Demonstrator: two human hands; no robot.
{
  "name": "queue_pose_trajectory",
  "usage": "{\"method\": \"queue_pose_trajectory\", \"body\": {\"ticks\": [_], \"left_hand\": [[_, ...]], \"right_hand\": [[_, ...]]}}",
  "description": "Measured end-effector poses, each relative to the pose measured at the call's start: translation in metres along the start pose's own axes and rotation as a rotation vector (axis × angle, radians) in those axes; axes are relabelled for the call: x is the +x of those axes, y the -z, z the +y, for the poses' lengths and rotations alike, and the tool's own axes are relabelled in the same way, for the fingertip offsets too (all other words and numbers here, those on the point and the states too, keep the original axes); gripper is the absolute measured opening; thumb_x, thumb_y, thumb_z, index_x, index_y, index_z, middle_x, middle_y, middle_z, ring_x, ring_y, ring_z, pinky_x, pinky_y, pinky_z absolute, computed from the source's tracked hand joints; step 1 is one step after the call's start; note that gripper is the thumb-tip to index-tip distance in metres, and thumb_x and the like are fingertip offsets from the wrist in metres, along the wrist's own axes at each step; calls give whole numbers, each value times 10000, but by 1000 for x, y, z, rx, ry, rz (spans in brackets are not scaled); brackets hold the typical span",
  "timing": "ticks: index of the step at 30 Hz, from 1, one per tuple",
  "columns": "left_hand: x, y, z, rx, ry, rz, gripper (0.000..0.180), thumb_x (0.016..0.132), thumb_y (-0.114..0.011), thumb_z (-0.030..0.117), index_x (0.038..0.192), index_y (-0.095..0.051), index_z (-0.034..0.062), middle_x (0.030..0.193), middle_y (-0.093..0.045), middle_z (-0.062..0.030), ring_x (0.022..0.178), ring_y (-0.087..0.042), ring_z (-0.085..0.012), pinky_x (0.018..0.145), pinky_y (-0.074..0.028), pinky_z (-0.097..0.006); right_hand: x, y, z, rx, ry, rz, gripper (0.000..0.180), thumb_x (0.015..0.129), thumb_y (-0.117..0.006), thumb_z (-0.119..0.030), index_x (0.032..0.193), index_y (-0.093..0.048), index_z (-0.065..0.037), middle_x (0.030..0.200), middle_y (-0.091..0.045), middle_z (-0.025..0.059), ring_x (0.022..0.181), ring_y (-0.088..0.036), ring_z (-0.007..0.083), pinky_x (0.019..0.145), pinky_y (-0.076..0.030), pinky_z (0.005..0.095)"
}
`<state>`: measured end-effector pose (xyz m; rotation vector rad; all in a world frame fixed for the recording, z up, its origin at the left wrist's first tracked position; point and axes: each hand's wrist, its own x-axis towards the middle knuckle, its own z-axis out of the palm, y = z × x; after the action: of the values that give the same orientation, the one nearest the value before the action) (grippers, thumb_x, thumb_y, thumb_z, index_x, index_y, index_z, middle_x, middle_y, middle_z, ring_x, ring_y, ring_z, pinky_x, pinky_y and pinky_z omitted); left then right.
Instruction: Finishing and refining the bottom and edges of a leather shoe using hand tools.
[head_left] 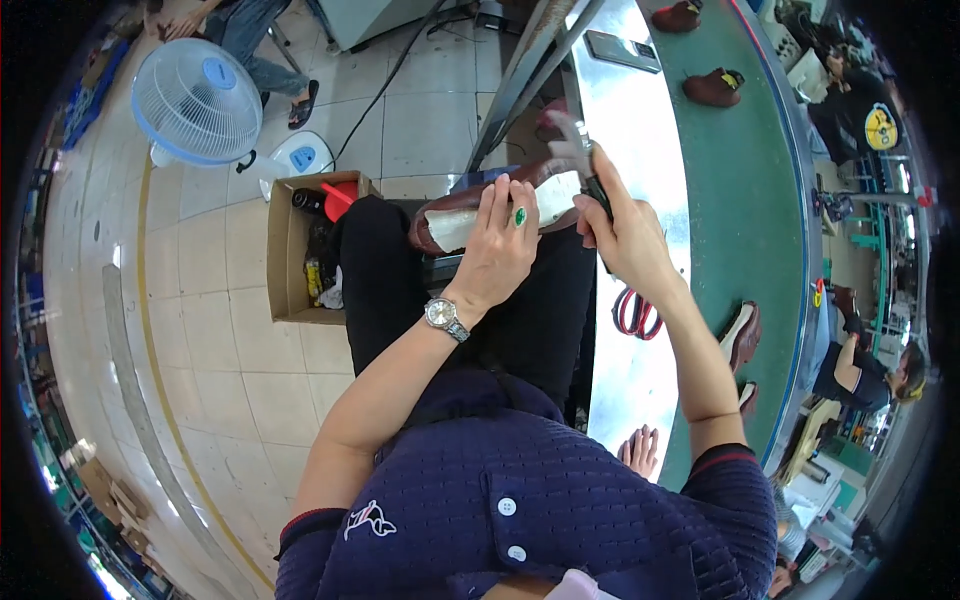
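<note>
A brown shoe (428,232) lies across my lap with its pale, whitish sole turned up. My left hand (493,252), with a watch on its wrist and a green-stoned ring, presses its fingers over the middle of that sole and steadies the shoe. In my right hand (630,232) is a hammer (574,148), gripped by its dark handle. The metal head is raised over the right end of the shoe and blurred by motion. My left palm hides part of the shoe's near side.
To my right runs a shiny metal bench (630,120) with a phone (622,50) and red-and-black-handled scissors (637,314). Beyond it, a green conveyor belt (745,200) carries several brown shoes. Left of my legs stand a cardboard box (290,255) and a fan (197,105). Other people sit nearby.
</note>
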<state>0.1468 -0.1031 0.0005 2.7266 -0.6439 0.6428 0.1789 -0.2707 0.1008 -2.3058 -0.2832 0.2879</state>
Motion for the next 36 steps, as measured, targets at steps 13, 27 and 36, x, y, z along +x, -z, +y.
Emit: {"method": "queue_pose_trajectory", "body": {"ticks": [13,27,36], "left_hand": [[15,13,-2,-185,52,-65,515,785,-714,170,1208,-554,-76,1201,-551,-227,1176,-518,-385,986,-443,-437],[33,58,-57,-666,326,-375,538,846,-681,211,1277,-502,-58,1137,-641,-245,1042,-608,-376,905,-476,-420],[-16,34,-16,199,-33,-166,523,836,-493,78,1294,-467,-172,1294,-516,-331,1216,-503,-409,1118,-337,-440]], "right_hand": [[-3,-18,36,-484,98,-16,609,942,-542,-148,1490,-275,-137,678,-624,244,635,-617,449,607,-474,531],[-6,8,6,428,-363,-647,565,1002,-496,-123,1499,-242,-41,897,-612,86,743,-621,161,721,-533,316],[-5,22,-20,-292,-80,-635,567,977,-521,-102,1483,-272,-40,678,-606,121,595,-611,233,636,-498,360]]}}
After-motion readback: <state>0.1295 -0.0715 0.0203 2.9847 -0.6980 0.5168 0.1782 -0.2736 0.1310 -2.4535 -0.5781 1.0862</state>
